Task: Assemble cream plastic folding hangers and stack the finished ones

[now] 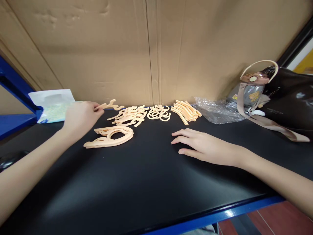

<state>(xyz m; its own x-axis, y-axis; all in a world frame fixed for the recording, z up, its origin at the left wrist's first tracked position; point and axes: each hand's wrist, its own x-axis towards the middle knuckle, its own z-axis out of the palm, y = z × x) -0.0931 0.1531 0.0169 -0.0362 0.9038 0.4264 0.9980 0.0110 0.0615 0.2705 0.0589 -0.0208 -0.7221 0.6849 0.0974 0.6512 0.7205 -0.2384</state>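
Note:
My left hand (79, 117) pinches one end of a branched, peach-coloured plastic hanger piece (112, 105), raised at the left of a pile of similar pieces (132, 116). Below that hand lies a small stack of folded plastic hangers (112, 136), with a round opening in the middle. Curved hook pieces (158, 113) form a heap at the centre back, and a bundle of slim curved arm pieces (186, 112) lies to its right. My right hand (199, 143) is palm down over the black table in front of that bundle, fingers apart, holding nothing.
A white and green packet (53, 109) stands at the back left; a dark rounded object (12, 160) sits at the left edge. Crumpled clear plastic (217, 111), a strapped bottle (254, 88) and a dark bag (290, 101) occupy the right. Cardboard (110, 49) walls the back.

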